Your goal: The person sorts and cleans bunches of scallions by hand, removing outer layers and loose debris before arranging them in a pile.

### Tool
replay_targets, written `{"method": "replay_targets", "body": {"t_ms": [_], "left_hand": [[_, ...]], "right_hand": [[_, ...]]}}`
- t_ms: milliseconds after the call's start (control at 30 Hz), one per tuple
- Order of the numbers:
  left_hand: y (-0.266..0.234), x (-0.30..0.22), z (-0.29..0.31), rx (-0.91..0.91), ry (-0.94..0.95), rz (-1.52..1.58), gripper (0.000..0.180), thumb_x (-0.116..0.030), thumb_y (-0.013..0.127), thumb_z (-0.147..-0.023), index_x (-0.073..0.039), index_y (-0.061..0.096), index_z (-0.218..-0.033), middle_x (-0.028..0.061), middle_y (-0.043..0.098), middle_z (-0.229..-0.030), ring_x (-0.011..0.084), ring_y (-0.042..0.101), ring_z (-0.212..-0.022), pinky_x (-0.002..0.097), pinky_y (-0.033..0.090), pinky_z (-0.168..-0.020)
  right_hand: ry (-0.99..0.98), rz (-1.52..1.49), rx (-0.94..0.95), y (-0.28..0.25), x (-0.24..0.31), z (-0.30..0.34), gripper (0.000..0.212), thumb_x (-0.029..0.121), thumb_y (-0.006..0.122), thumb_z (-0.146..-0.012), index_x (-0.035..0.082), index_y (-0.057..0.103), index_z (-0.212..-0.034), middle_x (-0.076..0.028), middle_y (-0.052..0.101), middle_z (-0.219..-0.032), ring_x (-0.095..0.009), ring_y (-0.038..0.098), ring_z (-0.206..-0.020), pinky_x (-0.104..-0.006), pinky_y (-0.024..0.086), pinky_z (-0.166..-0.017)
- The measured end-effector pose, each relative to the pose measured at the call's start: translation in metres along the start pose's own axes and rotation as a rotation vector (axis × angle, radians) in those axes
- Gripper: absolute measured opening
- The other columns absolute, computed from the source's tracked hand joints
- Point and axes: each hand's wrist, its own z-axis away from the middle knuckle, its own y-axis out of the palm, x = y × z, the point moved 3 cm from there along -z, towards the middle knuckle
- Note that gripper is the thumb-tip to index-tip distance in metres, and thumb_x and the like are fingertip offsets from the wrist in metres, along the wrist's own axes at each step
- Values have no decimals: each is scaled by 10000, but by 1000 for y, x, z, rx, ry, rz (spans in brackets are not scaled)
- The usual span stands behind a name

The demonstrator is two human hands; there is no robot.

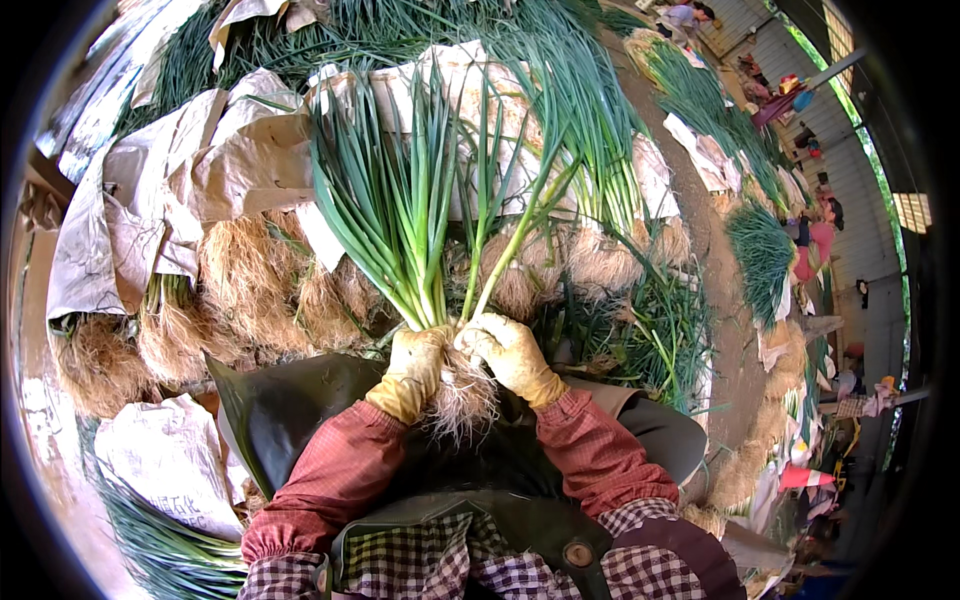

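Note:
In yellowish gloves, both my hands work close together above my lap. My left hand (411, 372) is closed around the base of a bunch of green onions (405, 220), whose leaves fan upward and away from me. Pale, stringy roots (462, 398) hang below, between the two hands. My right hand (512, 352) pinches the base of a couple of separate green onion stalks (505, 255), which lean up to the right. Its fingertips almost touch the bunch. A dark apron (300, 405) covers my lap under the roots.
Bundled onions with tan roots (250, 280) lie ahead under pale sacking (240, 150). Loose green leaves (650, 340) are heaped on the right. A white sack (165, 455) and more onions (165, 545) lie at the near left. Other people (818, 240) sit along the far right, past a dirt path (690, 170).

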Motion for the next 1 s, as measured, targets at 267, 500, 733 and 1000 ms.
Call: {"method": "replay_targets", "body": {"t_ms": [267, 500, 733, 1000], "left_hand": [[-1, -13, -1, 6, 79, -182, 179, -91, 553, -772, 26, 596, -901, 103, 620, -770, 178, 599, -643, 264, 494, -535], [1, 14, -7, 484, -53, 391, 220, -37, 470, -788, 62, 544, -970, 126, 607, -806, 219, 603, -687, 304, 514, -650], [-14, -12, -3, 73, 71, -48, 124, -26, 527, -754, 40, 595, -834, 86, 586, -686, 160, 540, -539, 244, 430, -475], [-24, -18, -10, -197, 371, -680, 293, -73, 651, -600, 76, 570, -838, 131, 606, -640, 178, 580, -495, 282, 490, -483]], "right_hand": [[86, -708, 466, 0, 28, 23, 153, 107, 449, -900, -4, 553, -897, -80, 589, -812, -98, 525, -624, -214, 446, -565], [258, -753, 135, -31, -34, -47, 311, 303, 431, -908, 55, 585, -1016, 59, 377, -607, -47, 326, -469, -152, 275, -439], [239, -293, -499, -50, -58, -43, 140, 93, 666, -733, 26, 558, -793, -28, 546, -657, -140, 511, -468, -265, 423, -354], [266, -49, -621, -38, -72, -39, 191, 78, 665, -723, 16, 502, -802, -52, 537, -683, -164, 486, -440, -321, 395, -261]]}}
